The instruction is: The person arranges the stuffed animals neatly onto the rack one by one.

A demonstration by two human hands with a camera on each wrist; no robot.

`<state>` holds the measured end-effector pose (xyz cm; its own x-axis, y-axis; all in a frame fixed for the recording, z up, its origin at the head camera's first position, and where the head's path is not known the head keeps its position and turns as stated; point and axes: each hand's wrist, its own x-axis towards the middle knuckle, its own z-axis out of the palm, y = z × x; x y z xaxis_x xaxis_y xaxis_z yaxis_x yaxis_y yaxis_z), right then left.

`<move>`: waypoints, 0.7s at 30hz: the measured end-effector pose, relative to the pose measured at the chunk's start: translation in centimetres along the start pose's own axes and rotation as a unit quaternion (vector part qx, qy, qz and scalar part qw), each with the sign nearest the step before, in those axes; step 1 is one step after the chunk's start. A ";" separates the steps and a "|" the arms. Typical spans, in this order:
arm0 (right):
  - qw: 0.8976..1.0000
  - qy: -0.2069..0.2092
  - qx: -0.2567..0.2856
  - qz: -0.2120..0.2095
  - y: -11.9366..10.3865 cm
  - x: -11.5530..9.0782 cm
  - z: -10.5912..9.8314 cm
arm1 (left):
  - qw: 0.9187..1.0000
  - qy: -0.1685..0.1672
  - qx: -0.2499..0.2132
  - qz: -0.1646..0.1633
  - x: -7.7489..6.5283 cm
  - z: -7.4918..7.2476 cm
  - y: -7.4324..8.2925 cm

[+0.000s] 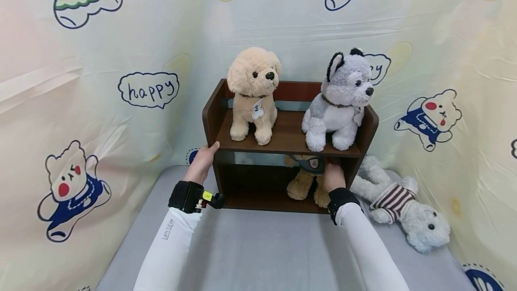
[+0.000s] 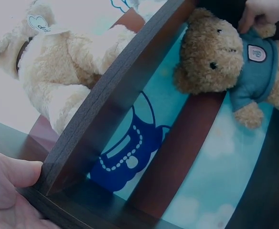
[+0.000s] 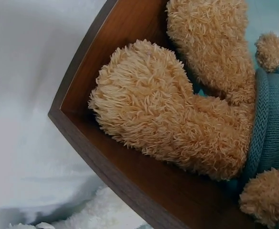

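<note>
A dark wooden two-tier shelf (image 1: 291, 134) stands on the grey surface. My left hand (image 1: 202, 161) grips its left side panel, the thumb lying on the front edge near the upper board. My right hand (image 1: 334, 175) reaches into the lower tier and holds a brown teddy bear (image 2: 211, 55) by its arm, as the left wrist view shows. The bear, in a teal knitted sweater (image 3: 273, 129), sits upright at the right end of the tier; its head is hidden behind the upper board in the head view. The right wrist view shows its legs near the shelf's corner.
On the upper board sit a cream plush dog (image 1: 253, 95) at left and a grey-and-white plush husky (image 1: 338, 102) at right. A white plush toy (image 1: 404, 205) in a striped shirt lies right of the shelf. Patterned curtains (image 1: 149, 39) hang behind and at both sides.
</note>
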<state>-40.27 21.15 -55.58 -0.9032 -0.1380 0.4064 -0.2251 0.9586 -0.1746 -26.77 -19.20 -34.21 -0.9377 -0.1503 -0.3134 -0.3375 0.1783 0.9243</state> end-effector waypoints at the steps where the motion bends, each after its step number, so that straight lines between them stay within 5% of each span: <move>1: 1.000 0.000 -0.015 -0.010 1.4 0.3 1.9 | 1.000 0.000 -0.001 0.000 0.0 0.0 0.0; 2: 0.999 -0.029 -0.015 -0.010 1.9 0.4 2.4 | 1.000 0.000 0.000 0.000 0.0 0.0 0.0; 5: 0.997 0.016 -0.038 -0.067 4.6 0.9 6.4 | 1.000 0.002 0.002 -0.005 0.0 0.0 0.0; 9: 0.995 0.022 -0.043 -0.090 5.6 1.4 7.7 | 1.000 0.002 0.004 -0.006 0.0 0.0 0.1; 11: 0.996 0.014 -0.038 -0.082 4.4 1.2 6.0 | 1.000 0.002 0.005 -0.004 -0.1 0.0 0.0; 18: 0.997 -0.028 0.076 -0.012 -4.5 -2.3 -8.2 | 1.000 -0.003 0.005 -0.001 -0.2 0.1 0.1; 21: 0.995 -0.015 0.095 -0.020 -5.9 -3.2 -10.7 | 1.000 -0.004 0.004 0.001 -0.1 0.1 0.2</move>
<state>-32.12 18.63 -46.24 -0.9018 -0.1847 0.3908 -0.3236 0.8878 -0.3273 -26.74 -19.01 -34.04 -0.9390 -0.1417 -0.3132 -0.3360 0.1860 0.9233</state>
